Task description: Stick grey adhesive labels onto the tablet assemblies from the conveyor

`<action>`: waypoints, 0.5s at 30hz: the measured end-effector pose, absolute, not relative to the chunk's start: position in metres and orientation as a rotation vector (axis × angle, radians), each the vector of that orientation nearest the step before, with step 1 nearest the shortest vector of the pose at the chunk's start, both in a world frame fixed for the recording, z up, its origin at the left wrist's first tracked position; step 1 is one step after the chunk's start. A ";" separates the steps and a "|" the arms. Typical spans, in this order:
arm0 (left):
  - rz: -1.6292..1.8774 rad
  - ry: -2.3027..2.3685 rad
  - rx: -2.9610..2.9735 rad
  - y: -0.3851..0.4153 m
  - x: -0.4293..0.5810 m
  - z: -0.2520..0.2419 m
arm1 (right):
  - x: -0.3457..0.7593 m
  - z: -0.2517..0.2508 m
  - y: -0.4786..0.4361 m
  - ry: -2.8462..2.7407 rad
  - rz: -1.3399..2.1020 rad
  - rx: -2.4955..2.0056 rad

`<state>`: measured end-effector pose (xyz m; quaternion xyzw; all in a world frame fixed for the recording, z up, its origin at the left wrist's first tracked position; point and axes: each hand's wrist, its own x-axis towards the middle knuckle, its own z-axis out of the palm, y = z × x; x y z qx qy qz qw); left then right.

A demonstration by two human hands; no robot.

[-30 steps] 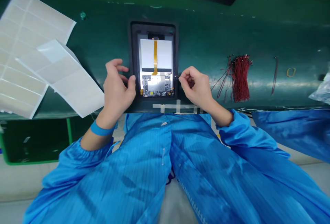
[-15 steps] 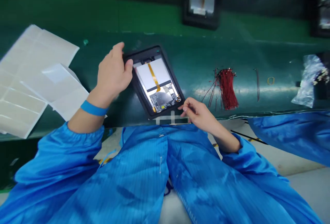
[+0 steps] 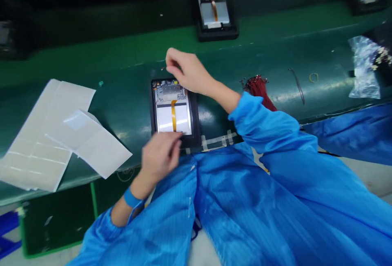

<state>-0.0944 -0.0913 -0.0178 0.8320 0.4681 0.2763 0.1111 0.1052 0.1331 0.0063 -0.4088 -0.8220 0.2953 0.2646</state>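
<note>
An opened tablet (image 3: 165, 118) in a black frame lies on the green work surface, its circuit board at the far end and a white battery with an orange ribbon cable nearer me. My left hand (image 3: 159, 154), wearing a blue wristband, is closed at the tablet's near edge; its fingertips partly cover that edge. Over the far right corner, my right hand (image 3: 186, 68) is closed in a pinch. A tiny reddish bit shows beside its fingertips; I cannot make out what it is.
Label sheets (image 3: 39, 135) and a folded white sheet (image 3: 94, 143) lie left. To the right are a bundle of red wires (image 3: 260, 90), a rubber band (image 3: 313, 78) and a clear plastic bag (image 3: 364, 66). Another open tablet (image 3: 214, 13) sits beyond. A green-rimmed bin (image 3: 55, 249) stands below.
The tablet has been turned so its circuit board faces away from me. My left hand moved from its upper left side to the near edge; my right hand moved from the near corner to the far end.
</note>
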 end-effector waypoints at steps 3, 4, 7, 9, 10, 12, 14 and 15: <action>0.936 1.823 2.242 -0.078 -0.136 -0.023 | 0.136 0.011 0.079 -2.149 0.782 -1.147; 0.928 1.888 2.157 -0.077 -0.145 -0.025 | 0.147 0.008 0.058 -2.145 0.833 -1.146; 0.913 1.898 2.067 -0.080 -0.147 -0.029 | 0.162 -0.011 -0.003 -2.153 0.967 -1.083; 0.910 1.887 2.093 -0.083 -0.135 -0.029 | 0.155 -0.026 -0.035 -2.168 0.960 -1.074; 0.921 1.873 2.106 -0.084 -0.128 -0.029 | 0.150 -0.032 -0.047 -2.180 0.925 -1.088; 0.975 1.807 2.135 -0.087 -0.119 -0.029 | 0.137 -0.042 -0.061 -2.229 0.818 -1.121; 1.038 1.714 2.187 -0.091 -0.115 -0.032 | 0.128 -0.046 -0.065 -2.307 0.705 -1.141; 1.049 1.671 2.219 -0.094 -0.115 -0.035 | 0.126 -0.047 -0.065 -2.346 0.656 -1.141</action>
